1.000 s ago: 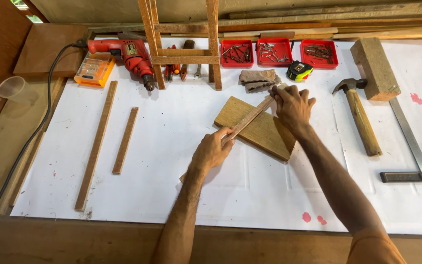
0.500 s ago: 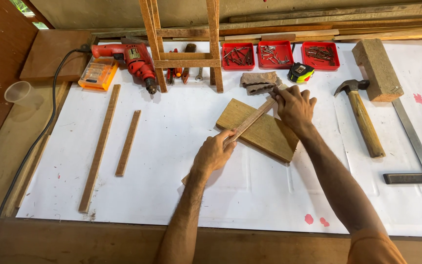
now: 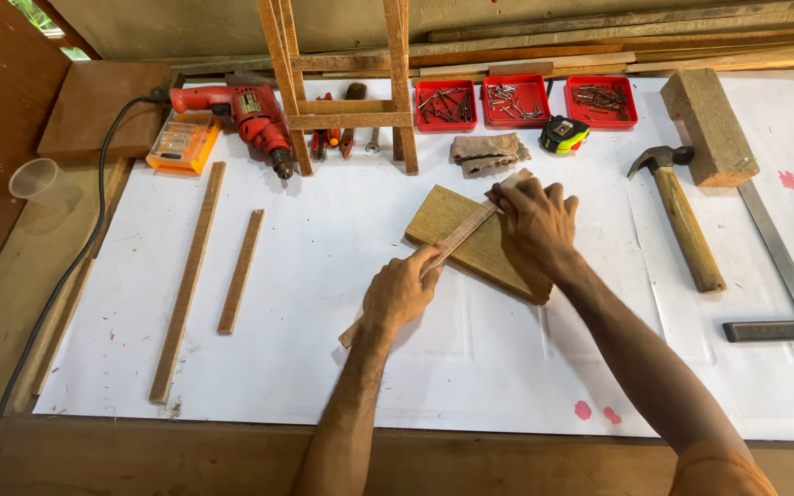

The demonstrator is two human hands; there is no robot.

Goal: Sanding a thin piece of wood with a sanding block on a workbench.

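Item: thin wooden strip [image 3: 457,241], centre of the frame, laid diagonally across a flat wooden board [image 3: 482,244] on the white-covered bench [image 3: 323,276].

Our left hand [image 3: 400,294] is closed around the strip's lower stretch. Our right hand [image 3: 535,220] grips its upper end and rests on the board.

We judge the strip light, stiff along its length, likely to snap if bent. It is best held near both ends.

Nearby: hammer [image 3: 682,216], right of the board; red drill [image 3: 248,115], upper left.

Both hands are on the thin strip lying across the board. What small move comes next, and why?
Probably nudge the strip square to the board: it lies diagonally across it, the left hand gripping its middle and the right hand pressing its far end.
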